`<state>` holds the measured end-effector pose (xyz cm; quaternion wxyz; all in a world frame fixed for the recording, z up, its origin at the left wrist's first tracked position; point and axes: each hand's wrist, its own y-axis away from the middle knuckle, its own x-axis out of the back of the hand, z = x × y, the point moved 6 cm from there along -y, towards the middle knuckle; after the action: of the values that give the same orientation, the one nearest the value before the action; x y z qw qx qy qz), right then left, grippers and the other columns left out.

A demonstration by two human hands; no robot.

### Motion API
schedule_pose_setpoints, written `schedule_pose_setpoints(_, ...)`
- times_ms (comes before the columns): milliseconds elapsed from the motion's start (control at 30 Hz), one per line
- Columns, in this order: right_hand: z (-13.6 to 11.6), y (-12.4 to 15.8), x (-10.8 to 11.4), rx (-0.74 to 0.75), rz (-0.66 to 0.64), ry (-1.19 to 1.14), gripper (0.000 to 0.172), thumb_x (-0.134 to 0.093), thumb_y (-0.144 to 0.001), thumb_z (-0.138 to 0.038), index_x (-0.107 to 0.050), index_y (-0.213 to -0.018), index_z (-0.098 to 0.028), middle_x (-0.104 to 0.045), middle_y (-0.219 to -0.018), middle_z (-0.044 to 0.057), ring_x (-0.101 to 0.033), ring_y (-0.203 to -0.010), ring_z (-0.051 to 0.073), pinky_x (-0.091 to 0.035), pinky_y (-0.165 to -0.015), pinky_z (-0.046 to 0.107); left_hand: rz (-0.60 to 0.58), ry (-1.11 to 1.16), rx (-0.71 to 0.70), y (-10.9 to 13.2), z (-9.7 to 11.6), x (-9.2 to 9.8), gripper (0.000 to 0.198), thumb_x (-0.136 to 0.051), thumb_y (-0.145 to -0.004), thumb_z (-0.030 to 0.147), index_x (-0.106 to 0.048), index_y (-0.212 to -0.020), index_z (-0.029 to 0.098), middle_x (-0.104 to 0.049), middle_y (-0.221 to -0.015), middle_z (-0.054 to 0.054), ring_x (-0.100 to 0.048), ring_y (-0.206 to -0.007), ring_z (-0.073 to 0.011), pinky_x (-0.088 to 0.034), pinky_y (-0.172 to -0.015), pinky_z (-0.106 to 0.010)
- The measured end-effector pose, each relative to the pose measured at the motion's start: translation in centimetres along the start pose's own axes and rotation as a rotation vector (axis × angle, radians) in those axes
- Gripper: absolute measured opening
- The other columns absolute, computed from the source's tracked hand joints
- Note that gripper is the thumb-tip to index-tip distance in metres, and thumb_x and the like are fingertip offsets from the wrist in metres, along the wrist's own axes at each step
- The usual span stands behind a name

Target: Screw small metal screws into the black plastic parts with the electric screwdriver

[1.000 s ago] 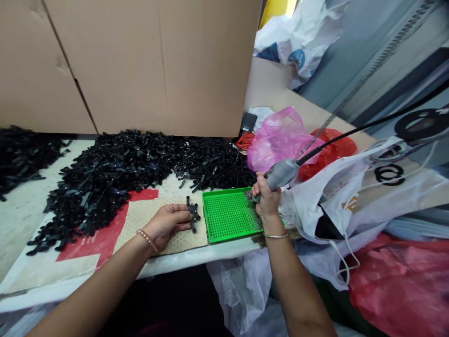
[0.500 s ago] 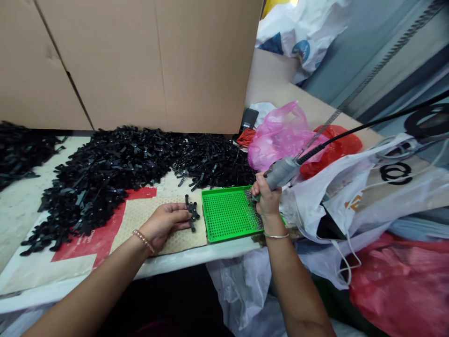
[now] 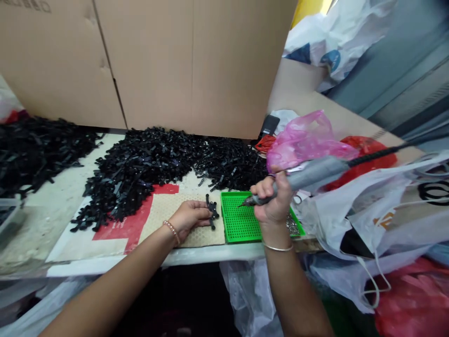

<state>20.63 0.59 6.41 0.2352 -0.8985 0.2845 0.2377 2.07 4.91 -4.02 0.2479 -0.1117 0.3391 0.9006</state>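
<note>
Over a beige textured pad (image 3: pixel 157 210), my left hand (image 3: pixel 193 216) pinches a small black plastic part (image 3: pixel 212 211) with rounded ends. My right hand (image 3: pixel 275 194) is wrapped round a grey electric screwdriver (image 3: pixel 312 174), tilted so its thin bit points left. The bit is above a green perforated tray (image 3: pixel 238 220), whose right end holds many small metal screws (image 3: pixel 292 225). Whether a screw sits on the bit is too small to tell. My right wrist hides part of the tray.
Piles of black parts (image 3: pixel 140 159) spread along the back and left, before a tall cardboard box (image 3: pixel 192 65). A pink plastic bag (image 3: pixel 308 140), a red bag and a white bag (image 3: pixel 326 215) crowd the right. A clear container (image 3: pixel 10 220) stands far left.
The screwdriver has lifted from the screws at the tray's right end and swung leftward, its bit over the tray's middle. My left hand keeps hold of the black part. The view has shifted left.
</note>
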Motion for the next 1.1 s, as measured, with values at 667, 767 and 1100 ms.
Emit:
schedule_pose_setpoints(667, 6.4, 2.3, -5.2, -0.174, -0.087, 0.067, 0.033, -0.073, -0.070, -0.044, -0.057, -0.087, -0.021, -0.035, -0.044, -0.012, -0.030, -0.037, 0.006, -0.031, -0.041, 0.018, -0.072, 0.049, -0.028, -0.7, -0.6, 0.2, 0.017, -0.076, -0.056, 0.006, -0.068, -0.071, 0.009, -0.065, -0.068, -0.003, -0.060, -0.062, -0.0110, -0.054, -0.060, -0.022)
schedule_pose_setpoints(767, 6.3, 2.3, -5.1, -0.165, -0.080, 0.059, 0.033, -0.074, -0.069, -0.042, -0.057, -0.087, -0.021, -0.036, -0.044, -0.012, -0.030, -0.037, 0.006, -0.031, -0.041, 0.018, -0.077, 0.047, -0.030, -0.7, -0.6, 0.2, 0.018, -0.077, -0.056, 0.007, -0.068, -0.072, 0.009, -0.065, -0.070, -0.004, -0.060, -0.062, -0.0111, -0.054, -0.060, -0.022)
schedule_pose_setpoints(1100, 6.6, 2.5, -4.9, -0.140, -0.086, 0.061, 0.032, -0.072, -0.071, -0.043, -0.056, -0.089, -0.021, -0.036, -0.044, -0.012, -0.031, -0.037, 0.006, -0.033, -0.042, 0.018, -0.062, 0.039, -0.024, -0.4, -0.3, 0.1, 0.016, -0.076, -0.057, 0.006, -0.067, -0.070, 0.009, -0.064, -0.068, -0.002, -0.059, -0.061, -0.0099, -0.053, -0.060, -0.021)
